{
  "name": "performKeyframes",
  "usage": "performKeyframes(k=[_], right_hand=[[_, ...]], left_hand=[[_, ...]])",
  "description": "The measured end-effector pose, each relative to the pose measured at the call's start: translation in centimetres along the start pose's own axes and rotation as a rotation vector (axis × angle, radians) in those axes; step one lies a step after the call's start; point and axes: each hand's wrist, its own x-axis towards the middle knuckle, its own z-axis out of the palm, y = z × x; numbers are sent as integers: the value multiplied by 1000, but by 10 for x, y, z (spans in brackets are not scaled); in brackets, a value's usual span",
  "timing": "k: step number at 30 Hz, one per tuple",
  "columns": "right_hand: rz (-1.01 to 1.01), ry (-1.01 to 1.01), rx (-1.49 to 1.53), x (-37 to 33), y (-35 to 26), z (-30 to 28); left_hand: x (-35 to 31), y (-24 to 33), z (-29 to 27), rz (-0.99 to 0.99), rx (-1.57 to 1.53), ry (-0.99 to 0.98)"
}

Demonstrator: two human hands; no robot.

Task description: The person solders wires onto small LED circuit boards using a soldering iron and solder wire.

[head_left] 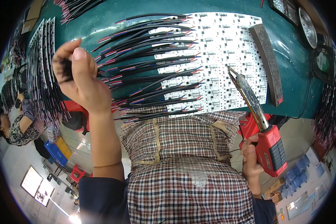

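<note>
You'd pinched a black cable in your left hand, right hand gripping the soldering gun beside the circuit panel; many wires already attached.

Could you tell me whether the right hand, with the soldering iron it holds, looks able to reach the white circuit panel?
Probably yes. The right hand grips the red soldering iron, whose tip already sits at the white circuit panel's right edge; nothing lies between. The black cables lie further left.

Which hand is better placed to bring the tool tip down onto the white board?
Right. The right hand grips the red soldering gun, its tip just above the white circuit board. The left hand pinches a black wire.
</note>
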Motion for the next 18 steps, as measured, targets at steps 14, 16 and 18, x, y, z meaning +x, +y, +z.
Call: performKeyframes(k=[14, 16, 18], right_hand=[[-147, -73, -445, -21, 23, -13], [-154, -61, -383, -20, 22, -8], [-163, -49, -321, -17, 22, -3]], left_hand=[[-73, 51, 57, -366, 515, -855], [-79, 44, 60, -353, 534, -849], [-82, 39, 62, -256, 584, -814]])
